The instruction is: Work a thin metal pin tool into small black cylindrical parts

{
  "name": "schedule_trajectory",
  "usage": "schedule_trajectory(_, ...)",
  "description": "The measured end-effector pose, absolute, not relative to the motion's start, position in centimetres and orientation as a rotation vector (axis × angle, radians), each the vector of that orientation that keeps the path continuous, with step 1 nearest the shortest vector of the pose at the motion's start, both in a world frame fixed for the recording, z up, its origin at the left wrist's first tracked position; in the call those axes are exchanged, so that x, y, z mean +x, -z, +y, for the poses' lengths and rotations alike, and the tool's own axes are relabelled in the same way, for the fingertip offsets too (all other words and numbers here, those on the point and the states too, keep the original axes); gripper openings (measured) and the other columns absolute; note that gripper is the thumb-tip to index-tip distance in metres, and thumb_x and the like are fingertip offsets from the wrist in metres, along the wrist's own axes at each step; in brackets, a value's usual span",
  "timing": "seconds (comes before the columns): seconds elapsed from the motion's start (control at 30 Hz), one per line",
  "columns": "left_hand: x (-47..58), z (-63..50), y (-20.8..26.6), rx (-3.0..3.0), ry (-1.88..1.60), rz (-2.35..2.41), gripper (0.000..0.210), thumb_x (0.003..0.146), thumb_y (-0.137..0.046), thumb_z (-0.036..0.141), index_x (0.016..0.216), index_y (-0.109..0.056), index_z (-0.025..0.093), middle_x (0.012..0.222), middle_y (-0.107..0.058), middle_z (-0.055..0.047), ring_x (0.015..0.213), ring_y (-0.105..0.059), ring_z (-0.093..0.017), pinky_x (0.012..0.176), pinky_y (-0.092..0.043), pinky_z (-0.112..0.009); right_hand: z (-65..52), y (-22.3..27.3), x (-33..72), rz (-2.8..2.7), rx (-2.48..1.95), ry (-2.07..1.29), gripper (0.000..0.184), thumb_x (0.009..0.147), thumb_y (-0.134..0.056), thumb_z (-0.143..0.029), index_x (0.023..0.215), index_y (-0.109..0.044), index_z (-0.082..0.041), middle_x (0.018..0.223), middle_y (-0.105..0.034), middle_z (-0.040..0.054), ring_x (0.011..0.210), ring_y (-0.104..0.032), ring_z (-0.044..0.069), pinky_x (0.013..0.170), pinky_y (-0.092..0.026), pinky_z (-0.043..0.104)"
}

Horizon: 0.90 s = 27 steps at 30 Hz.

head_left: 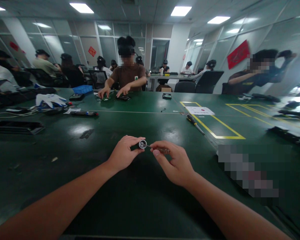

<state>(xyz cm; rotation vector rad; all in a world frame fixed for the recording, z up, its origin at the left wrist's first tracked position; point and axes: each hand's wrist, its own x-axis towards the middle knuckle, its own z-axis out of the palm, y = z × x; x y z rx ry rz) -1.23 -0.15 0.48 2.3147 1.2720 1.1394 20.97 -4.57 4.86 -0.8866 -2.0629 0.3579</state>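
Between the thumb and fingers of my left hand (125, 152) is a small round part (142, 144) with a pale rim and a dark, detailed inside that faces right. My right hand (173, 161) is closed around the handle of a small screwdriver (162, 150). Its thin shaft points left, and the tip meets the open face of the round part; whether it touches anything inside is too small to tell. Both hands are held over the middle of the green table (140, 206).
A yellow-black screwdriver (195, 124) and a paper sheet (200, 110) lie ahead to the right. White-blue gloves (50, 101), a pen-like tool (83, 113), a black tray (16, 127) and a blue basket (82, 89) are on the left. Across the table, a person (130, 76) handles small parts.
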Motion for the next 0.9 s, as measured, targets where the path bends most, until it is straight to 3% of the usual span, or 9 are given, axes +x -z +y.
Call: schedule_trajectory(0.9, -1.27, -0.02, -0.29, 2.358, -1.144, 1.223, 0.038, 0.087, -0.076, 0.023, 0.124, -0.071, 0.028, 0.118, -0.076, -0.004, 0.108, -0.067, -0.025, 0.096, -0.050, -0.044, -4.53, -4.81, 20.93, -2.038, -0.876, -0.342, 0.016, 0.098, -0.057, -0.022, 0.109, -0.069, -0.021, 0.095, -0.077, 0.0050, 0.083, -0.073, 0.018, 0.077, -0.057, 0.031)
